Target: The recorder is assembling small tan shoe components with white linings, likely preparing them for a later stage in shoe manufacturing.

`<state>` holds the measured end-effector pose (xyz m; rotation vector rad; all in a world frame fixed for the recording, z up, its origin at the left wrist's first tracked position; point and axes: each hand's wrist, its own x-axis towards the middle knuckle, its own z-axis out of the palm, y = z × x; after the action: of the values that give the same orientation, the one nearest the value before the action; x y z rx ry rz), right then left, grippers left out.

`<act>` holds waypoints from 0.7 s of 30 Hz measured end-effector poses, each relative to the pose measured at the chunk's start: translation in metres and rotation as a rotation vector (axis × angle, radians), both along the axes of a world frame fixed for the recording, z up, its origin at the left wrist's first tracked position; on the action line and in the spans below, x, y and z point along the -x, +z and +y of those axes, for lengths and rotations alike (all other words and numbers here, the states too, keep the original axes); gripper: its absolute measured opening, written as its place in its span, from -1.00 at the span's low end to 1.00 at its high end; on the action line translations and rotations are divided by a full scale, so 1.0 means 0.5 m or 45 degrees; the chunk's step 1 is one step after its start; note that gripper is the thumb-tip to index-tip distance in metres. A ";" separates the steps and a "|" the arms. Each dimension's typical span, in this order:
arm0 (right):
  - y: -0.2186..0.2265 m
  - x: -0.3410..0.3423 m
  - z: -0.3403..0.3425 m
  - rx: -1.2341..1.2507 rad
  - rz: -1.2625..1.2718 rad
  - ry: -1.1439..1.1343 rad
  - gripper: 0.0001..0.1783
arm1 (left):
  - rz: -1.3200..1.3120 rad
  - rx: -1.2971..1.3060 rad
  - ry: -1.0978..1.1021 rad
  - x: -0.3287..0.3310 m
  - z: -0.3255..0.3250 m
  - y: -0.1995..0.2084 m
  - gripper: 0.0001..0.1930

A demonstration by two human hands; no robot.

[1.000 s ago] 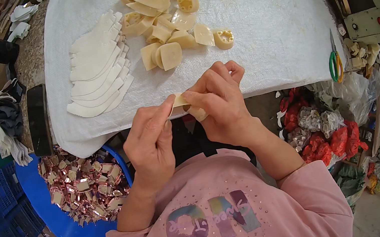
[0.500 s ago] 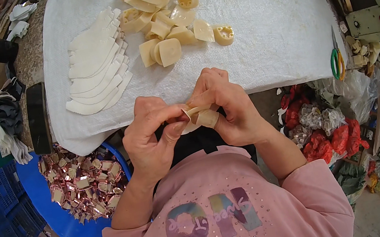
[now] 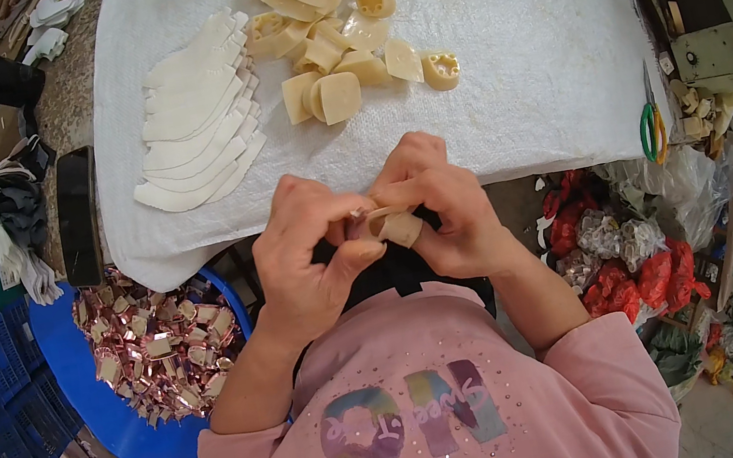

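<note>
Just in front of the table's near edge, my left hand (image 3: pixel 304 255) and my right hand (image 3: pixel 448 214) meet around a small beige shoe heel (image 3: pixel 398 227). The right fingers grip the heel from its right side. At its left side, the left thumb and forefinger are pinched, with a bit of pale, pinkish material between them; most of that piece is hidden. Beyond my hands, a loose pile of beige plastic shoe heels (image 3: pixel 340 96) lies on the white woven sheet (image 3: pixel 532 53). Left of the pile, cream-white cut pieces (image 3: pixel 192 127) overlap in a fanned stack.
A blue tub (image 3: pixel 84 377) at my left holds many shiny pink-and-beige pieces (image 3: pixel 162 348). A dark phone (image 3: pixel 80 216) rests by the sheet's left edge. Scissors (image 3: pixel 652 129) with green and orange handles hang at the right edge, above red and clear plastic bags (image 3: pixel 630 276).
My left hand has shifted slightly right, its thumb now nearer the heel. A pale strip that showed below the heel is now out of sight. The whole view has moved a little.
</note>
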<state>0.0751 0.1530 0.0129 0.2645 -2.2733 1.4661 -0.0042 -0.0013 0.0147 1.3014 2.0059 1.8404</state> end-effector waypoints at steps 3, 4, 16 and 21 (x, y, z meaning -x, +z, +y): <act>-0.003 0.001 0.001 -0.058 0.076 -0.067 -0.61 | -0.495 -0.171 0.220 -0.014 -0.004 0.008 -0.79; -0.002 0.002 -0.001 -0.104 0.092 -0.086 -0.61 | -0.137 -0.076 0.195 -0.005 -0.010 0.006 -0.77; 0.060 -0.005 -0.034 -0.259 0.170 -0.240 -0.72 | 0.270 -0.041 0.401 0.011 -0.036 -0.019 -0.72; -0.011 -0.051 -0.059 0.683 -0.245 -0.194 -0.82 | 0.136 -0.302 0.282 -0.006 -0.014 0.011 -0.71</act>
<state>0.1006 0.1237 0.0073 -0.2132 -1.8845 2.0087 -0.0010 -0.0082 0.0204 1.3048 2.1130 2.2121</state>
